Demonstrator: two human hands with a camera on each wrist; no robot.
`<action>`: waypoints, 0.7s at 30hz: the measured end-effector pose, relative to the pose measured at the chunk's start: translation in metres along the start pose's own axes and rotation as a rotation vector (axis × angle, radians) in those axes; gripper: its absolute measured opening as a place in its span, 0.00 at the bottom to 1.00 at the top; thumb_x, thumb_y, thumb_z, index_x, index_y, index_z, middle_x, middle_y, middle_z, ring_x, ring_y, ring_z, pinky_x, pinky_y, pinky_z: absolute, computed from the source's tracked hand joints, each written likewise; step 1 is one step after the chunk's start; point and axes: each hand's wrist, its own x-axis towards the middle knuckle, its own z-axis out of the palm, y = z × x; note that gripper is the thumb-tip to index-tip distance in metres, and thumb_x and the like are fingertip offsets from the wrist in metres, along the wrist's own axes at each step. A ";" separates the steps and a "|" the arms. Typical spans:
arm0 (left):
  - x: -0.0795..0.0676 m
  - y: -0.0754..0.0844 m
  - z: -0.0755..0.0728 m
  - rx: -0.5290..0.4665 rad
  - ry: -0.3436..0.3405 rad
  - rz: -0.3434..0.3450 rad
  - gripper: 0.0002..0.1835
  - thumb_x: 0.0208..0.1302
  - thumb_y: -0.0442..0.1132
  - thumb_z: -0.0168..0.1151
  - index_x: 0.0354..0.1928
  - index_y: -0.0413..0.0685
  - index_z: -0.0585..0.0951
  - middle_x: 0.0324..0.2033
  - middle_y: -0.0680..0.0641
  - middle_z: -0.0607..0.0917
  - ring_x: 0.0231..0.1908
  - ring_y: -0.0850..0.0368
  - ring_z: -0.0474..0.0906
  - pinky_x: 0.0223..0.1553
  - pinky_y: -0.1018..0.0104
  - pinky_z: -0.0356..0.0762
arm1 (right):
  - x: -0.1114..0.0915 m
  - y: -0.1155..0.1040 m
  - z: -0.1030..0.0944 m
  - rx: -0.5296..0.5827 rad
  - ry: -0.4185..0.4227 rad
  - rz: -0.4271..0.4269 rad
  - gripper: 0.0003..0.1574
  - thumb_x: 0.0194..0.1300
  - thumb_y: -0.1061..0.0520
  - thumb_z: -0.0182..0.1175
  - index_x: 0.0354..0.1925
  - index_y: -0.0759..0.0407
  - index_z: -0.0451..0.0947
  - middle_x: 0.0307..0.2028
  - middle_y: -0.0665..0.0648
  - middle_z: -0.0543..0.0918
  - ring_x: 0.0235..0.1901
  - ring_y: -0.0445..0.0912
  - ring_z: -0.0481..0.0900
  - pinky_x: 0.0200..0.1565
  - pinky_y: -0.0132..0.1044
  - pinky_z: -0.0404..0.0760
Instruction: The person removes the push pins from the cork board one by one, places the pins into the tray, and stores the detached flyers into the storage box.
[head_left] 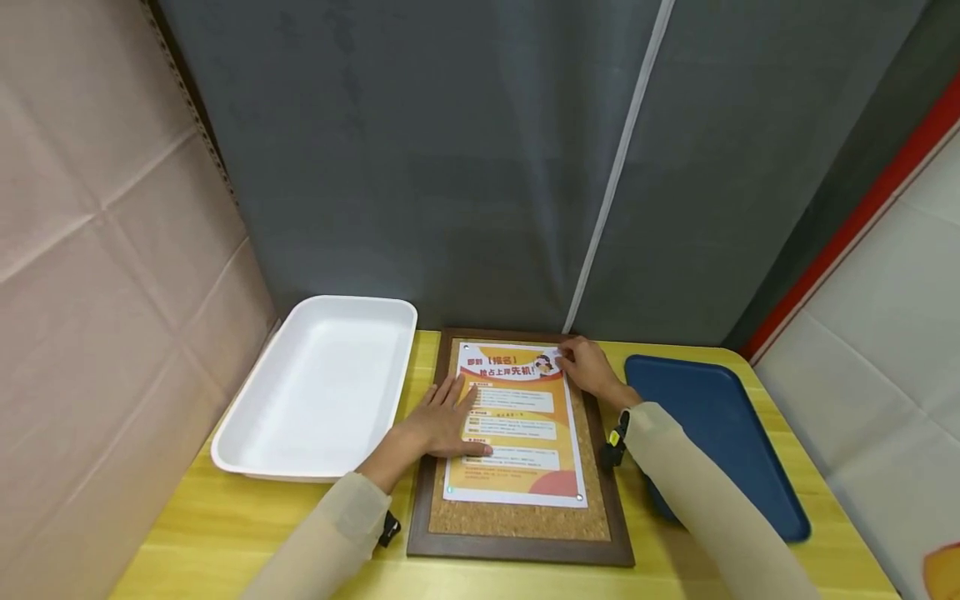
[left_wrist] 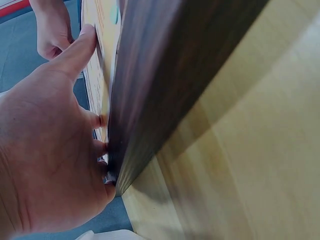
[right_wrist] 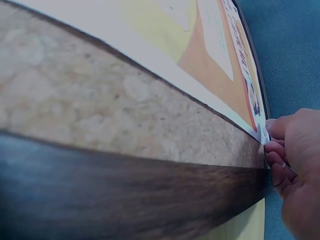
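The left hand's (left_wrist: 45, 145) fingers (left_wrist: 100, 148) spread over a printed sheet (left_wrist: 106, 37), thumb on top of it. A dark wooden frame (left_wrist: 145, 65) runs just right of the fingers, the yellowish counter (left_wrist: 240, 130) beyond it. Above them, the right hand (left_wrist: 52, 27) is curled; below, a white rim (left_wrist: 112, 235) shows.
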 end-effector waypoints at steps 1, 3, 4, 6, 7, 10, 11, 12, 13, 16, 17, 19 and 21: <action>0.003 -0.002 0.004 0.005 0.000 0.002 0.65 0.63 0.81 0.55 0.87 0.50 0.43 0.84 0.38 0.35 0.84 0.40 0.30 0.82 0.40 0.36 | 0.000 0.000 0.000 0.002 0.001 0.013 0.16 0.71 0.61 0.68 0.51 0.73 0.85 0.42 0.68 0.85 0.41 0.58 0.82 0.47 0.54 0.83; 0.007 -0.004 0.007 0.020 -0.003 0.002 0.65 0.62 0.82 0.55 0.87 0.50 0.43 0.85 0.38 0.36 0.84 0.40 0.30 0.82 0.40 0.36 | 0.001 0.000 0.000 0.012 -0.003 0.042 0.15 0.72 0.62 0.67 0.51 0.72 0.85 0.43 0.68 0.86 0.41 0.57 0.83 0.48 0.54 0.84; 0.008 -0.005 0.009 0.023 -0.001 0.003 0.66 0.62 0.83 0.55 0.87 0.51 0.43 0.85 0.38 0.36 0.84 0.40 0.30 0.82 0.40 0.37 | 0.002 0.000 0.001 0.019 -0.007 0.056 0.14 0.72 0.62 0.67 0.51 0.72 0.86 0.44 0.68 0.87 0.41 0.57 0.83 0.48 0.54 0.84; 0.009 -0.005 0.010 0.035 -0.001 0.003 0.66 0.60 0.84 0.55 0.87 0.51 0.43 0.85 0.38 0.36 0.84 0.40 0.29 0.82 0.40 0.37 | 0.003 0.000 0.001 0.034 -0.016 0.084 0.14 0.73 0.63 0.66 0.52 0.71 0.86 0.45 0.68 0.88 0.42 0.57 0.83 0.49 0.54 0.85; 0.009 -0.005 0.010 0.038 0.002 0.003 0.67 0.60 0.84 0.55 0.87 0.51 0.43 0.85 0.38 0.36 0.84 0.40 0.29 0.82 0.40 0.36 | 0.004 0.000 0.002 0.041 -0.020 0.096 0.13 0.73 0.63 0.66 0.51 0.71 0.86 0.46 0.68 0.88 0.43 0.57 0.83 0.49 0.53 0.85; 0.010 -0.005 0.011 0.039 -0.001 0.001 0.68 0.59 0.85 0.55 0.87 0.51 0.43 0.84 0.38 0.36 0.84 0.40 0.29 0.82 0.40 0.36 | 0.007 0.000 0.003 0.048 -0.023 0.125 0.12 0.74 0.64 0.64 0.51 0.70 0.86 0.46 0.68 0.88 0.43 0.57 0.83 0.50 0.53 0.85; 0.010 -0.005 0.011 0.037 -0.001 0.001 0.68 0.59 0.85 0.55 0.87 0.51 0.43 0.84 0.38 0.36 0.84 0.40 0.29 0.82 0.40 0.36 | 0.007 0.000 0.003 0.051 -0.022 0.134 0.11 0.74 0.64 0.64 0.50 0.70 0.86 0.46 0.67 0.88 0.43 0.57 0.83 0.50 0.52 0.85; 0.011 -0.005 0.011 0.034 -0.003 0.000 0.68 0.59 0.85 0.55 0.87 0.51 0.43 0.84 0.38 0.36 0.84 0.40 0.29 0.82 0.40 0.36 | 0.008 0.000 0.004 0.053 -0.020 0.140 0.11 0.74 0.64 0.64 0.50 0.70 0.86 0.46 0.67 0.88 0.42 0.57 0.83 0.50 0.52 0.85; 0.011 -0.005 0.011 0.033 -0.007 -0.001 0.68 0.59 0.85 0.55 0.87 0.50 0.43 0.84 0.38 0.36 0.84 0.40 0.29 0.82 0.40 0.37 | 0.009 0.001 0.004 0.054 -0.018 0.146 0.11 0.74 0.64 0.64 0.49 0.70 0.86 0.45 0.67 0.88 0.42 0.57 0.83 0.50 0.52 0.85; 0.010 -0.004 0.008 0.031 -0.014 -0.002 0.67 0.60 0.84 0.55 0.87 0.49 0.43 0.84 0.37 0.36 0.84 0.39 0.30 0.82 0.40 0.37 | 0.010 0.001 0.005 0.072 -0.010 0.166 0.10 0.74 0.64 0.64 0.48 0.70 0.87 0.43 0.67 0.88 0.41 0.56 0.82 0.49 0.51 0.84; 0.008 -0.003 0.007 0.029 -0.013 -0.002 0.67 0.60 0.84 0.55 0.87 0.49 0.44 0.84 0.37 0.37 0.84 0.39 0.30 0.82 0.40 0.37 | 0.011 0.001 0.006 0.082 -0.006 0.174 0.10 0.73 0.64 0.64 0.47 0.70 0.87 0.43 0.67 0.88 0.41 0.56 0.82 0.49 0.51 0.84; 0.004 0.000 0.001 0.026 -0.017 -0.004 0.67 0.60 0.84 0.56 0.87 0.47 0.45 0.85 0.36 0.38 0.84 0.38 0.31 0.82 0.41 0.38 | 0.012 0.001 0.006 0.099 -0.001 0.187 0.09 0.74 0.64 0.64 0.46 0.70 0.87 0.41 0.66 0.88 0.40 0.55 0.82 0.48 0.50 0.84; 0.000 0.003 -0.005 0.025 -0.017 -0.006 0.68 0.59 0.83 0.58 0.86 0.45 0.47 0.85 0.35 0.39 0.84 0.37 0.33 0.82 0.40 0.38 | 0.013 0.001 0.007 0.119 0.002 0.205 0.09 0.74 0.65 0.65 0.45 0.70 0.87 0.40 0.66 0.88 0.39 0.55 0.81 0.46 0.48 0.83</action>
